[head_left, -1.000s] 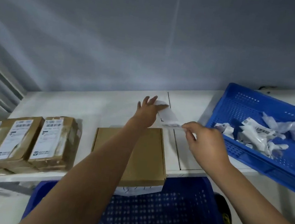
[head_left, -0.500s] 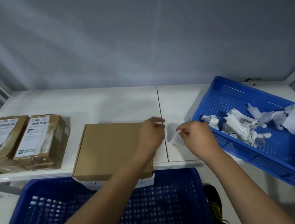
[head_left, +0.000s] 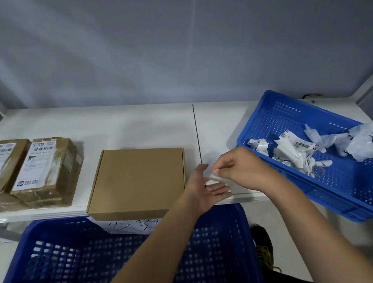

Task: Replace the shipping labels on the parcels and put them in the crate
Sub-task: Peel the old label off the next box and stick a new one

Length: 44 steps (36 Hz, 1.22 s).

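Currently: right hand pinches a white label scrap above the flat, open-palmed left hand, beside 1 plain parcel at the worktop's front edge.

white table, grey wall, black shoe

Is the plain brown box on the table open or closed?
Closed: the plain brown box lies flat with its lid down, no label on top.
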### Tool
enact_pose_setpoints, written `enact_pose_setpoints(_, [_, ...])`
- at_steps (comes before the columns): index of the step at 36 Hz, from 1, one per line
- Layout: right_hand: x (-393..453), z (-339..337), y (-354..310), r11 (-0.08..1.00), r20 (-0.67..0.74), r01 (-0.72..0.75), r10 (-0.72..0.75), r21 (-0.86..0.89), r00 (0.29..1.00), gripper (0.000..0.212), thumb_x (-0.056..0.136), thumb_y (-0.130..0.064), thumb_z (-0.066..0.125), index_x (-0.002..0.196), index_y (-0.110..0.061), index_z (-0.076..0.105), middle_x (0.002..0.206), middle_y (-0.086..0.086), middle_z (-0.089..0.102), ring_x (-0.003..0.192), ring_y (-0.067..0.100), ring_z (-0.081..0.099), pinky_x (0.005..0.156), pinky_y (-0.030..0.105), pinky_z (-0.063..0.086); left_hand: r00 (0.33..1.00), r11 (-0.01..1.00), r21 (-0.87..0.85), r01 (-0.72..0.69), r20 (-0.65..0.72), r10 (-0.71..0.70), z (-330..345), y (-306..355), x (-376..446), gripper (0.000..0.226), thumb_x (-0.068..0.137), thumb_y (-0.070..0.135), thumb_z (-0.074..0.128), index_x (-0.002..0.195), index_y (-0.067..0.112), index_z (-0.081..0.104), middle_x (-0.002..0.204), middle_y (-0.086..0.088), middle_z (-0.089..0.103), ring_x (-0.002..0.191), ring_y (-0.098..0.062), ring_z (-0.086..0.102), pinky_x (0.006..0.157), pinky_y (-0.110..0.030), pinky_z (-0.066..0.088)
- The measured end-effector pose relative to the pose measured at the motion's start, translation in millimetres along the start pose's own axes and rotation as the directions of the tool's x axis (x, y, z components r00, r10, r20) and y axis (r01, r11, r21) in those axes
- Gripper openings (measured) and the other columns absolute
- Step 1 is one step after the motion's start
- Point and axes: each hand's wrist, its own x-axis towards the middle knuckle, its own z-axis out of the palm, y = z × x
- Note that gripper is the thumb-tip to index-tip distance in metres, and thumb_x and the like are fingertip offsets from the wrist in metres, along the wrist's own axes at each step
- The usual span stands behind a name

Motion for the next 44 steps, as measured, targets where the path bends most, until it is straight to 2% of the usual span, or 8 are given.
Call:
enact_pose_setpoints(8, [-9,-15,6,0.999,0.203,-0.009,0.016,-0.033,0.979,0.01,0.086,-0.013,0.078,0.093,-0.019,0.082,0.091,-0.011,0.078,0.088,-0.002,0.069,0.085,0.014,0.051,0.991,0.969,0.247,0.012,-0.13,0.021,16,13,13,0.03,0.107,0.018,0.049,0.13,0.0,0.055,0.129,-0.02,0.062,0.112,-0.029,0.065,0.078,-0.043,0.062])
enact_pose_setpoints(12, [-14,-23,9,0.995,0.262,-0.056,0.075,-0.079,0.962,0.019,0.085,-0.041,0.078,0.09,-0.023,0.081,0.089,-0.014,0.076,0.089,0.002,0.069,0.087,0.021,0.05,0.983,0.942,0.335,0.007,-0.176,0.056,25,16,13,0.03,0.109,0.014,0.041,0.082,0.004,0.048,0.08,-0.011,0.052,0.07,-0.019,0.054,0.049,-0.031,0.054])
enact_pose_setpoints(16, [-14,-29,11,0.997,-0.009,-0.074,0.074,-0.021,0.997,0.043,0.091,-0.053,0.065,0.079,-0.013,0.075,0.074,-0.004,0.065,0.072,0.011,0.06,0.069,0.028,0.042,0.984,0.926,0.365,-0.099,-0.104,0.147,33,24,4,0.026,0.105,0.01,0.046,0.08,0.009,0.05,0.068,-0.006,0.047,0.055,-0.014,0.036,0.04,-0.022,0.04])
enact_pose_setpoints(20, [-5,-31,16,0.995,-0.354,-0.021,0.054,0.096,0.934,0.016,0.093,-0.024,0.071,0.108,-0.027,0.073,0.109,-0.006,0.07,0.103,0.012,0.065,0.093,0.032,0.049,0.978,0.909,0.378,-0.172,-0.045,0.204,35,39,-9,0.01,0.101,0.009,0.056,0.092,0.006,0.06,0.077,-0.011,0.064,0.065,-0.022,0.057,0.049,-0.028,0.052])
enact_pose_setpoints(26, [-1,-23,18,0.989,-0.214,-0.033,0.064,0.142,0.975,0.074,0.077,-0.023,0.086,0.133,-0.057,0.05,0.132,-0.002,0.05,0.112,0.019,0.06,0.099,0.042,0.053,0.978,0.871,0.451,-0.194,0.02,0.207,37,59,-33,0.008,0.1,0.013,0.059,0.095,0.006,0.062,0.082,-0.011,0.07,0.072,-0.023,0.065,0.063,-0.034,0.058])
enact_pose_setpoints(33, [-3,-19,-1,0.924,-0.149,-0.008,0.07,0.383,0.986,0.043,0.08,-0.007,0.083,0.116,-0.026,0.069,0.099,-0.001,0.077,0.091,0.012,0.073,0.078,0.022,0.058,0.968,0.823,0.516,-0.237,0.054,0.245,34,71,-56,0.012,0.097,0.016,0.064,0.101,0.005,0.065,0.095,-0.014,0.071,0.076,-0.026,0.067,0.065,-0.035,0.06])
enact_pose_setpoints(37, [0,-18,-6,0.919,-0.193,0.009,0.073,0.394,0.979,0.021,0.085,-0.006,0.077,0.1,-0.02,0.074,0.092,-0.001,0.078,0.089,0.017,0.074,0.069,0.019,0.055,0.931,0.691,0.654,-0.307,0.056,0.361,25,76,-63,0.029,0.098,0.032,0.066,0.095,0.004,0.07,0.09,-0.012,0.076,0.077,-0.027,0.071,0.069,-0.034,0.061])
enact_pose_setpoints(44, [3,-16,-11,0.867,-0.196,0.055,0.05,0.496,0.979,0.015,0.092,-0.009,0.071,0.103,-0.018,0.075,0.096,0.008,0.078,0.096,0.024,0.073,0.084,0.033,0.056,0.666,0.257,0.728,-0.636,0.348,0.66,3,87,-61,0.027,0.101,0.04,0.059,0.095,0.013,0.063,0.096,0.002,0.068,0.099,-0.014,0.064,0.1,-0.047,0.052])
